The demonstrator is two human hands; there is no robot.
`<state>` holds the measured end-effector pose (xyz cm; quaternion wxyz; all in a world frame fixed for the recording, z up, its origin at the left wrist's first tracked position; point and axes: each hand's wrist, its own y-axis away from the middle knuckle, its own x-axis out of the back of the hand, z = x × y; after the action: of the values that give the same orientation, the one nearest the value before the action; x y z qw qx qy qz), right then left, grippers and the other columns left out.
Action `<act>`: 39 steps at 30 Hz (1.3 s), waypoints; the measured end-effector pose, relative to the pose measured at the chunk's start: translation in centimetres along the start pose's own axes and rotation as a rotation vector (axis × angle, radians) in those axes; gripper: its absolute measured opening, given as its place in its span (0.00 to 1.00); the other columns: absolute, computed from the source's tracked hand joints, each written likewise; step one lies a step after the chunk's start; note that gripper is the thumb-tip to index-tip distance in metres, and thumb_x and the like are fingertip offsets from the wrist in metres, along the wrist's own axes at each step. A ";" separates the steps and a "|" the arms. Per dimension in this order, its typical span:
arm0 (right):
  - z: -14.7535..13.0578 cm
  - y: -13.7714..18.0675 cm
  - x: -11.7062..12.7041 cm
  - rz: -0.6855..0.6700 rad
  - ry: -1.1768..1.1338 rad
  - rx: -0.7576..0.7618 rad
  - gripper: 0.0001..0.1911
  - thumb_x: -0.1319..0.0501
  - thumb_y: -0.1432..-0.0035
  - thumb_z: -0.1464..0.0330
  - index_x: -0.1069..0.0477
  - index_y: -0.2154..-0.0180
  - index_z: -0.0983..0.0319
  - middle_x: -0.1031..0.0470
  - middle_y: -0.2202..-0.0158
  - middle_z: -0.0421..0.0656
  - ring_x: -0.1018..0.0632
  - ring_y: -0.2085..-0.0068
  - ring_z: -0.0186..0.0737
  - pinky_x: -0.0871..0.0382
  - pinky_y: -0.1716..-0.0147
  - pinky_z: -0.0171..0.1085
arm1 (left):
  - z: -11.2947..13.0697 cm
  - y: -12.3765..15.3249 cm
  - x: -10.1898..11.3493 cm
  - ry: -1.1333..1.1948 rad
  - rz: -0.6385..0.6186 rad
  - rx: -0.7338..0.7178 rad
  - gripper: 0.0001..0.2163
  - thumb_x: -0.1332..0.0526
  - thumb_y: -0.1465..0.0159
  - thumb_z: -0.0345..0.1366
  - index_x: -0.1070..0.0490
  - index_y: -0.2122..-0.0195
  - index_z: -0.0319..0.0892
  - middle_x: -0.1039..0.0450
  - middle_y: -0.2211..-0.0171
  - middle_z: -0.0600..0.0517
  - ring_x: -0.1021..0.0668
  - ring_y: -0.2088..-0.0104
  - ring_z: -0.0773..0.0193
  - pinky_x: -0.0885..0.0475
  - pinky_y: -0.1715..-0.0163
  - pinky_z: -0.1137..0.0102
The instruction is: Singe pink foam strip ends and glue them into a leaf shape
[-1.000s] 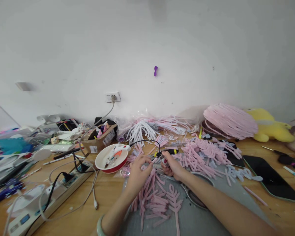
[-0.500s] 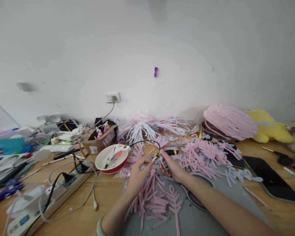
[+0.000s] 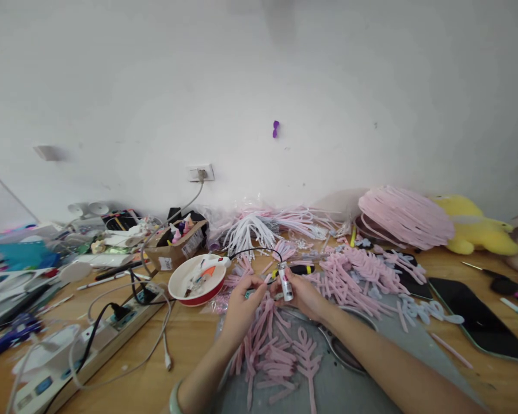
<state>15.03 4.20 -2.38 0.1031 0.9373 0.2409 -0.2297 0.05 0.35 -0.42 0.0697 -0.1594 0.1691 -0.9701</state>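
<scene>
My left hand (image 3: 242, 302) is closed in a pinch on a thin pink fuzzy stick (image 3: 265, 280) over the grey mat (image 3: 354, 379). My right hand (image 3: 304, 296) is wrapped round a small silver-white lighter (image 3: 286, 284), held upright close to the tip of that stick. Both hands hover above a loose pile of pink fuzzy pieces (image 3: 276, 345). A black and yellow tool (image 3: 300, 268) with a black cord lies just behind the hands.
A red bowl (image 3: 185, 286) holding a glue gun sits to the left, beside a power strip (image 3: 90, 351) with cables. More pink pieces (image 3: 358, 270), a dark phone (image 3: 479, 319), a pink coil (image 3: 406, 215) and a yellow plush toy (image 3: 479, 230) lie to the right. Clutter fills the far left.
My right hand has turned the lighter upright and lifted it towards the stick's tip. My left hand stays pinched on the stick. The view has dipped slightly.
</scene>
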 end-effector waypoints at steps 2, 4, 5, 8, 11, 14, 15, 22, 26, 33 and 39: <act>-0.1 0.1 0.0 -0.034 -0.044 0.006 0.22 0.44 0.51 0.49 0.37 0.73 0.63 0.33 0.79 0.39 0.33 0.80 0.31 0.40 0.84 0.29 | 0.0 0.1 -0.1 -0.001 0.000 0.001 0.07 0.43 0.44 0.37 0.33 0.76 0.40 0.32 0.76 0.54 0.29 0.71 0.65 0.35 0.67 0.72; -0.2 0.2 0.0 -0.074 -0.093 -0.025 0.22 0.44 0.51 0.49 0.37 0.72 0.62 0.37 0.82 0.36 0.38 0.83 0.28 0.49 0.88 0.26 | 0.0 0.1 -0.1 -0.003 0.002 0.001 0.07 0.43 0.44 0.37 0.32 0.75 0.40 0.31 0.76 0.54 0.29 0.71 0.64 0.34 0.67 0.72; -0.3 0.2 0.1 -0.091 -0.111 -0.070 0.23 0.46 0.50 0.48 0.36 0.73 0.63 0.40 0.84 0.35 0.41 0.85 0.27 0.53 0.88 0.26 | 0.1 0.2 -0.1 -0.006 0.002 0.001 0.07 0.43 0.44 0.38 0.32 0.75 0.40 0.31 0.76 0.54 0.29 0.71 0.64 0.34 0.67 0.72; -0.5 0.0 0.4 -0.115 -0.121 -0.254 0.31 0.56 0.50 0.43 0.38 0.79 0.64 0.47 0.88 0.34 0.47 0.87 0.25 0.60 0.89 0.25 | 0.4 0.3 -0.2 -0.024 0.000 0.003 0.08 0.43 0.44 0.39 0.32 0.76 0.40 0.32 0.77 0.54 0.29 0.71 0.64 0.34 0.68 0.71; -0.6 -0.2 0.7 -0.086 -0.100 -0.381 0.33 0.61 0.50 0.42 0.46 0.85 0.62 0.52 0.91 0.33 0.51 0.89 0.24 0.65 0.90 0.25 | 0.7 0.4 -0.3 -0.044 -0.003 0.000 0.08 0.43 0.45 0.40 0.33 0.77 0.41 0.32 0.77 0.54 0.29 0.72 0.63 0.34 0.68 0.71; -0.7 -0.3 0.6 -0.026 -0.054 -0.429 0.30 0.61 0.48 0.45 0.50 0.87 0.61 0.55 0.92 0.32 0.54 0.90 0.24 0.66 0.91 0.25 | 0.9 0.4 -0.4 -0.054 -0.015 -0.004 0.09 0.44 0.45 0.40 0.33 0.77 0.41 0.32 0.77 0.54 0.29 0.72 0.63 0.34 0.68 0.71; -0.7 -0.3 0.5 -0.010 -0.035 -0.431 0.29 0.61 0.48 0.47 0.50 0.87 0.61 0.55 0.92 0.32 0.55 0.90 0.24 0.66 0.91 0.25 | 0.9 0.4 -0.4 -0.054 -0.019 -0.003 0.08 0.44 0.45 0.39 0.33 0.77 0.41 0.32 0.77 0.54 0.29 0.72 0.64 0.34 0.68 0.71; -0.5 -0.2 -0.5 0.064 0.141 -0.431 0.28 0.62 0.46 0.51 0.51 0.89 0.61 0.58 0.93 0.32 0.57 0.90 0.23 0.67 0.92 0.25 | 0.6 0.4 -0.5 -0.044 -0.037 0.057 0.09 0.44 0.46 0.41 0.33 0.77 0.41 0.31 0.76 0.54 0.29 0.72 0.63 0.35 0.69 0.72; -0.4 -0.1 -0.9 0.099 0.175 -0.418 0.27 0.63 0.45 0.53 0.51 0.89 0.60 0.58 0.93 0.32 0.57 0.90 0.24 0.66 0.93 0.25 | 0.5 0.3 -0.5 -0.019 -0.046 0.108 0.11 0.43 0.47 0.42 0.32 0.77 0.40 0.31 0.77 0.53 0.30 0.73 0.64 0.36 0.71 0.73; -0.4 0.0 -0.9 0.109 0.207 -0.379 0.28 0.62 0.45 0.53 0.49 0.88 0.61 0.57 0.92 0.32 0.56 0.90 0.24 0.64 0.92 0.25 | 0.4 0.3 -0.6 0.054 -0.042 0.159 0.10 0.42 0.47 0.40 0.32 0.79 0.39 0.33 0.81 0.56 0.31 0.77 0.67 0.37 0.75 0.74; -0.3 -0.3 -0.1 0.003 0.104 -0.417 0.30 0.63 0.47 0.48 0.49 0.88 0.61 0.57 0.91 0.32 0.56 0.90 0.23 0.66 0.92 0.25 | 0.4 0.2 -0.6 0.128 -0.032 0.191 0.10 0.41 0.48 0.41 0.33 0.79 0.39 0.35 0.82 0.56 0.32 0.78 0.68 0.37 0.76 0.75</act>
<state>14.96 4.49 -2.08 0.2825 0.9067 0.2865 -0.1263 0.74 0.12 -0.28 0.0583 -0.0926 0.0773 -0.9910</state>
